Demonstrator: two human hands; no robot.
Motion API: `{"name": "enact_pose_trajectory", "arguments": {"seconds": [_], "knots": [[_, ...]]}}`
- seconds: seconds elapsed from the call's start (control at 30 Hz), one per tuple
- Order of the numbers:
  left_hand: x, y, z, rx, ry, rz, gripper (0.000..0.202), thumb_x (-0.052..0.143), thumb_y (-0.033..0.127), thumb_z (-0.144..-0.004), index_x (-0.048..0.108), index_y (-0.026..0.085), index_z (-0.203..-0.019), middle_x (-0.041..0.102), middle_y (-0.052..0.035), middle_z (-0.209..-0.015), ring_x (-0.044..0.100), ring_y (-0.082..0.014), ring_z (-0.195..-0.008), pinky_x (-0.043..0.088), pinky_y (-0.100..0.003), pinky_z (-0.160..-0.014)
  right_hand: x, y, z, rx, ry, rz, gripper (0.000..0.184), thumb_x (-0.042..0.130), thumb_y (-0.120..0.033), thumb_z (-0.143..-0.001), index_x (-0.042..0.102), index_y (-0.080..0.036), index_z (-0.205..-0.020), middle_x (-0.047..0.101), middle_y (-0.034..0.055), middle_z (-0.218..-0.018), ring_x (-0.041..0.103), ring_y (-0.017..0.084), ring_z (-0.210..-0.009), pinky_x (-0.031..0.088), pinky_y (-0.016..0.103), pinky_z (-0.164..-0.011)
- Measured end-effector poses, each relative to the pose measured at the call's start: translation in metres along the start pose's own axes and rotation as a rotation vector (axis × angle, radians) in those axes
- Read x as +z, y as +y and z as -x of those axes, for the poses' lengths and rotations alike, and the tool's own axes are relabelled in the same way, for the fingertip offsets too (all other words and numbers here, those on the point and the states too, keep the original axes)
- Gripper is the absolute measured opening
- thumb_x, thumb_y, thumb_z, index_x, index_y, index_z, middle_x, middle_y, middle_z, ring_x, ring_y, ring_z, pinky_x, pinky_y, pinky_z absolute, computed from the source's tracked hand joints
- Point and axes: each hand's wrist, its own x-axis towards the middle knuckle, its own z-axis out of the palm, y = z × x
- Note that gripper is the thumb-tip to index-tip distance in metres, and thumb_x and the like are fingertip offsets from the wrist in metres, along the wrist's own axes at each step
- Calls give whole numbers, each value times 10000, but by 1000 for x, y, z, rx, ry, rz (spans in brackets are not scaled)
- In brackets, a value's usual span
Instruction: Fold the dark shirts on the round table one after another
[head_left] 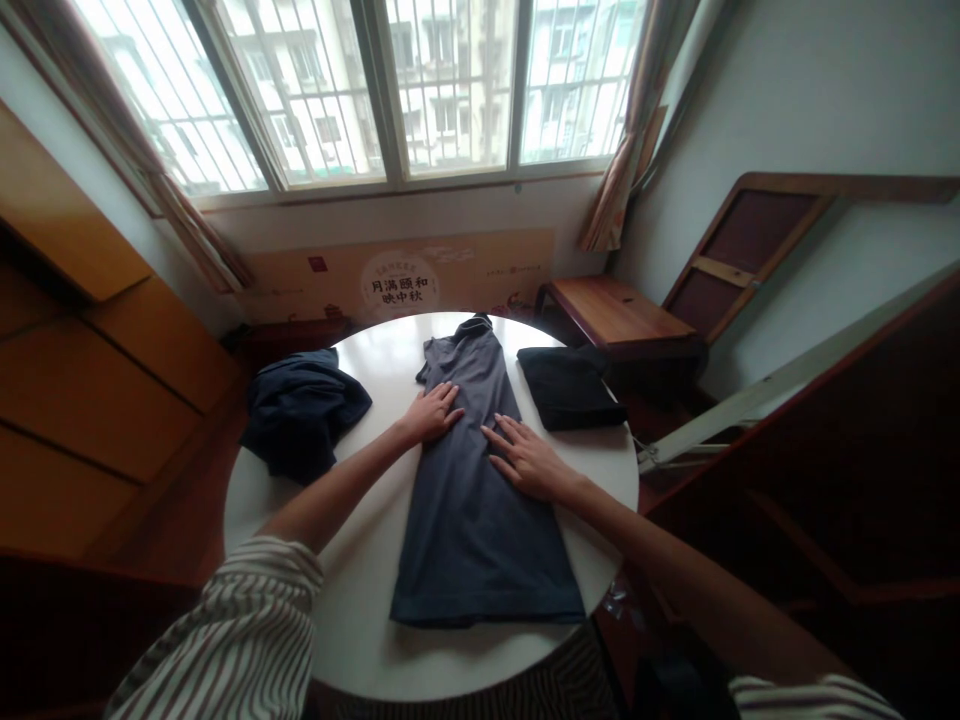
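A dark grey-blue shirt [480, 540] lies lengthwise on a round white table [360, 590], its collar end at the far side and its straight hem towards me. It looks folded in along its length, with some wrinkles around the middle. My left hand [433, 412] rests flat on the shirt's left edge, fingers stretched out. On the right side of the cloth lies my right hand [529, 458], palm down with its fingers spread. Neither hand grips the fabric.
A crumpled dark navy garment [300, 410] sits at the table's left edge. To the right lies a folded black garment [570, 388]. Beyond the table are a low wooden table [615, 308], a printed cardboard panel [465, 270] and a barred window [450, 90].
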Motion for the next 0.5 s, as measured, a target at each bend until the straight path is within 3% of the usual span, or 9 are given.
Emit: {"name": "enact_pose_trajectory", "arguments": {"seconds": [0.13, 0.3, 0.4, 0.5], "knots": [[21, -22, 10, -65, -25, -26, 557, 232, 416, -1037, 284, 191, -1544, 257, -99, -1612, 259, -259, -1478, 264, -547, -1157, -3, -6, 30, -3, 38, 37, 533, 433, -346, -999, 480, -46, -1437, 395, 234, -1515, 341, 348, -1427, 383, 493, -1126], [23, -28, 21, -78, -40, -9, 565, 216, 405, -1035, 255, 184, -1554, 221, -92, -1622, 243, -254, -1484, 246, -578, -1156, -13, -15, 45, -9, 11, 143, 487, 402, -223, -979, 534, 90, -1328, 501, 306, -1397, 446, 367, -1346, 413, 470, -1096], [17, -29, 13, -47, -13, -15, 530, 256, 381, -1031, 352, 178, -1510, 336, -111, -1580, 336, -260, -1441, 227, -571, -1166, -28, -13, 32, -11, -25, 130, 368, 451, -198, -952, 654, 13, -1174, 610, 265, -1267, 567, 337, -1204, 449, 458, -1040], [7, -32, -10, 7, 64, -31, 457, 281, 296, -1023, 520, 167, -1391, 528, -121, -1443, 507, -240, -1309, 258, -483, -1171, -43, -7, -4, -78, -45, 27, 277, 453, -188, -960, 712, -99, -1001, 690, 168, -1098, 637, 259, -1049, 465, 407, -1004]]}}
